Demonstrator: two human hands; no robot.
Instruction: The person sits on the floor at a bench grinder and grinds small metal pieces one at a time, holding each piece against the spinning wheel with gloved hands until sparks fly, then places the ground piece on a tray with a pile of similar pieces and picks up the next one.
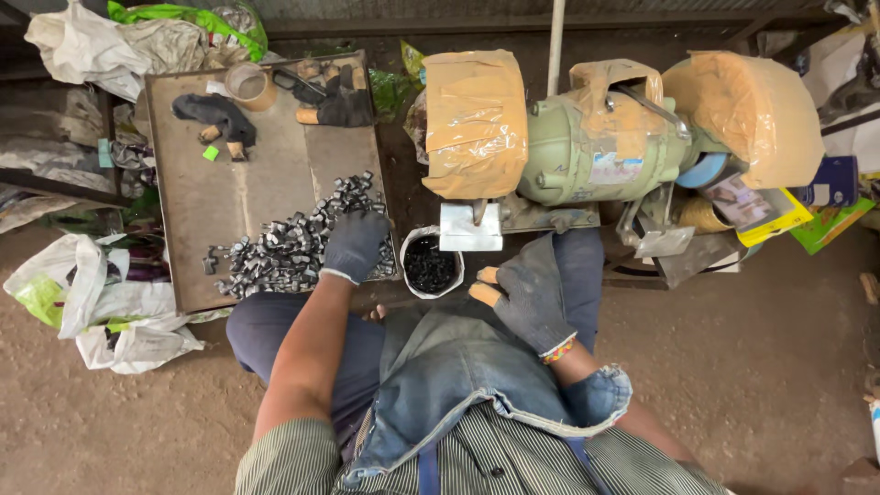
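Reaching my left hand [356, 244], fingers curled down into the metal parts [284, 247], I risk knocking some off the tray [266, 183] edge; my right hand [527, 293] rests loosely spread.

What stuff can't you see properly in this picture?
- Head view: what the left hand grips in the pile of small metal parts; the glove hides it.
- Grinder wheels; taped covers hide them.
- Contents of the white tub: dark, too small to tell.
- Right hand: palm hidden.
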